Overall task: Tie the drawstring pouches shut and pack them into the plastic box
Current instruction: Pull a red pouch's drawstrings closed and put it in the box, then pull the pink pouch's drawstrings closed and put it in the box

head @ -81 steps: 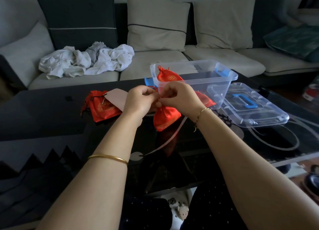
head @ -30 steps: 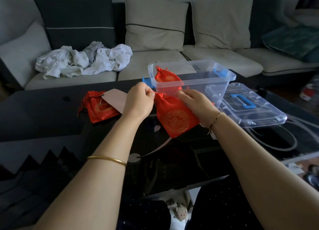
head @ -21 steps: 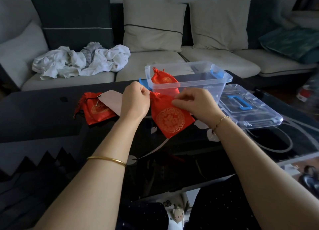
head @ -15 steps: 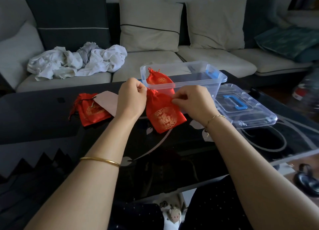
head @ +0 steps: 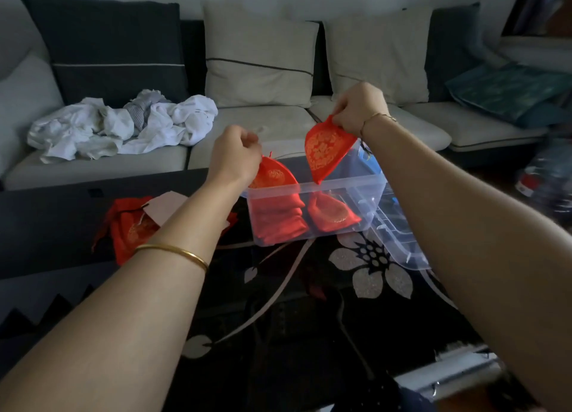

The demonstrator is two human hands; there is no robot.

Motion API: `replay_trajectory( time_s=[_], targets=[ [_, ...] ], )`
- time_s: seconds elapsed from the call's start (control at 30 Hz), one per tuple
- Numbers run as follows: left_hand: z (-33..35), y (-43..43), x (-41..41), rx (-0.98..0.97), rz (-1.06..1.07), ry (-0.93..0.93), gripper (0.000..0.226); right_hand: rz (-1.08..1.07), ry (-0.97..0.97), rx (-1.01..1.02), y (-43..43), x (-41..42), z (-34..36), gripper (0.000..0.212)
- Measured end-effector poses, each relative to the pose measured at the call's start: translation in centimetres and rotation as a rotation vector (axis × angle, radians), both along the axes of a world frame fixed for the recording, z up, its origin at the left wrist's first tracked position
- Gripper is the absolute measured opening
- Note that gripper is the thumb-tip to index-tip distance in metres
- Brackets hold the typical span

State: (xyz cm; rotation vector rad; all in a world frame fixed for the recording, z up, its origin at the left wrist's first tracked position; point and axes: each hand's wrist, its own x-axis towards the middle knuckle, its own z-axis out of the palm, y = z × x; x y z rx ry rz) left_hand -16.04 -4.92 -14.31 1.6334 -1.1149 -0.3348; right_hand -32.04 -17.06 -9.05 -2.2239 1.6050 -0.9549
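While right hand [head: 359, 108] pinches pouch [head: 325, 151], box [head: 349, 185] just below it, lower straight down; left hand [head: 235, 155] curled, grip unclear.

No words or numbers can be read anywhere; the gold marks on the raised red pouch [head: 323, 153] are too blurry to tell as letters.

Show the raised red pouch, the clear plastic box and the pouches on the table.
Raised red fabric pouch [head: 323, 151]: head view, printed face.
Clear plastic box [head: 346, 185]: head view, near rim.
Red pouches on table [head: 130, 230]: head view, top pouch.
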Motion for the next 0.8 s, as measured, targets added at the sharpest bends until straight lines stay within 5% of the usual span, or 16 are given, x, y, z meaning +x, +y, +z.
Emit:
replay_trajectory(
  time_s=[0.1, 0.2, 0.33, 0.47, 0.6, 0.73, 0.8],
  targets=[
    [-0.8, -1.0, 0.7, 0.023, -0.008, -0.009, 0.010, -0.044, 0.039, 0.147, -2.8, 1.0, -0.6, 0.012],
    [-1.5, -1.6, 1.1, 0.049, -0.006, -0.019, 0.009, -0.030, 0.059, 0.331, -4.2, 1.2, -1.0, 0.032],
    [-2.1, -1.9, 1.4, 0.059, 0.004, -0.028, 0.011, 0.103, 0.275, 0.556, -3.8, 1.6, -3.0, 0.029],
    [-2.0, -1.7, 1.5, 0.045, 0.036, -0.043, 0.014, 0.167, 0.279, 0.675, -3.2, 2.3, -4.4, 0.027],
    [-1.8, -1.0, 2.4, 0.018, 0.112, -0.079, 0.018, 0.128, 0.297, 0.494, -2.5, 2.1, -5.2, 0.022],
    [-2.6, 0.7, 4.1, 0.025, 0.223, -0.070, 0.022, 0.092, 0.455, 0.341, 0.0, 3.8, -2.7, 0.046],
    [-3.7, 2.0, 5.1, 0.055, 0.292, -0.064, 0.026, 0.130, 0.357, 0.191, 2.2, 5.3, -1.0, 0.022]
  ],
)
